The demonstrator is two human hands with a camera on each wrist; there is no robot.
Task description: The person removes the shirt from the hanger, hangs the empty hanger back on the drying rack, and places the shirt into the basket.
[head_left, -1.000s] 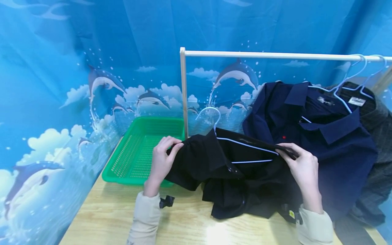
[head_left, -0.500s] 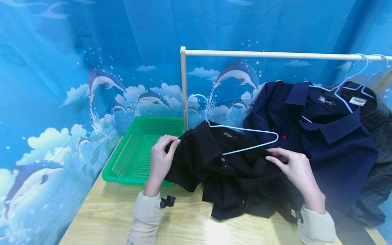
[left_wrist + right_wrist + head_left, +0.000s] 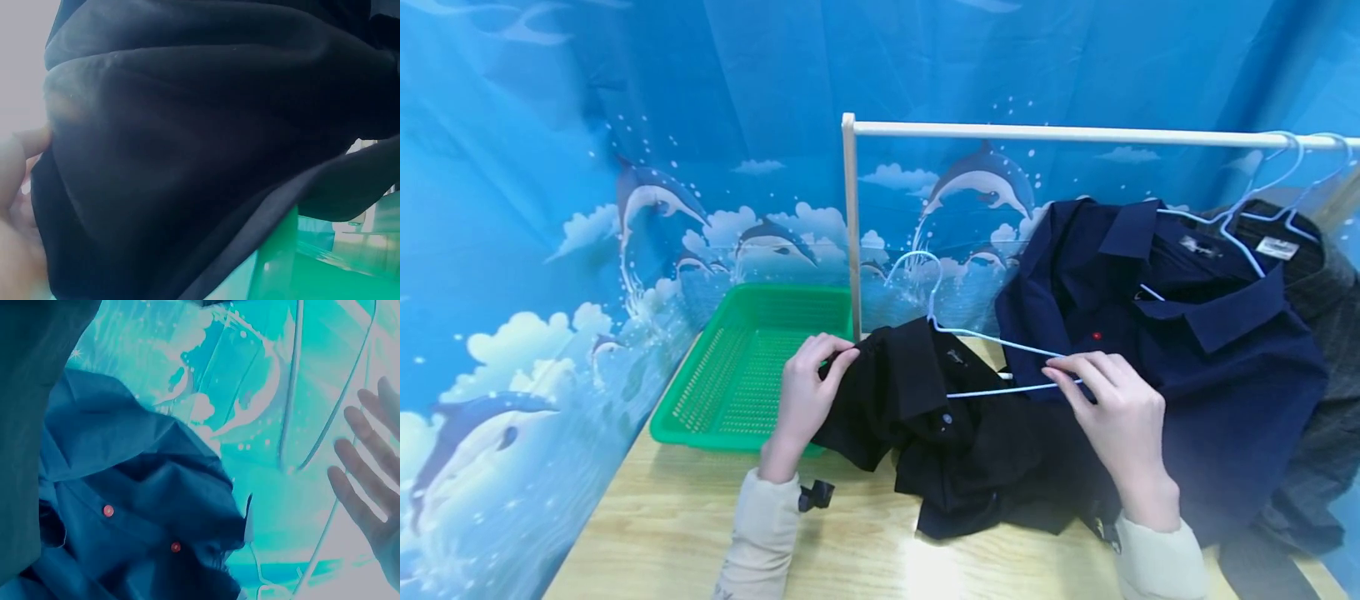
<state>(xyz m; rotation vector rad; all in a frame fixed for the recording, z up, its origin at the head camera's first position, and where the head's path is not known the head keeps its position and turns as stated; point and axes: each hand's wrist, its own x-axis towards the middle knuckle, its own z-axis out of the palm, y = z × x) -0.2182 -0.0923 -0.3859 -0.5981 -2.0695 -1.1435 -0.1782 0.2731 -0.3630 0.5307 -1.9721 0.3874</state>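
Observation:
My left hand pinches the shoulder of a black shirt. The left wrist view is mostly filled by the dark cloth, with part of that hand at its edge. A light blue wire hanger sits partly in the shirt's collar, its left arm hidden under the fabric and its hook free. Around the hanger's right end, the thumb and forefinger of my right hand pinch the wire. Fingers of the right hand look extended in the right wrist view, and their contact is unclear there.
A wooden rack's rail crosses the back. On it hang a navy shirt and a dark grey garment at the right. The green basket stands left on the wooden table. A dolphin-print curtain covers the background.
My right hand has let go of the black shirt's right side and moved onto the hanger's right end. That end came out of the collar; the left hand keeps its pinch.

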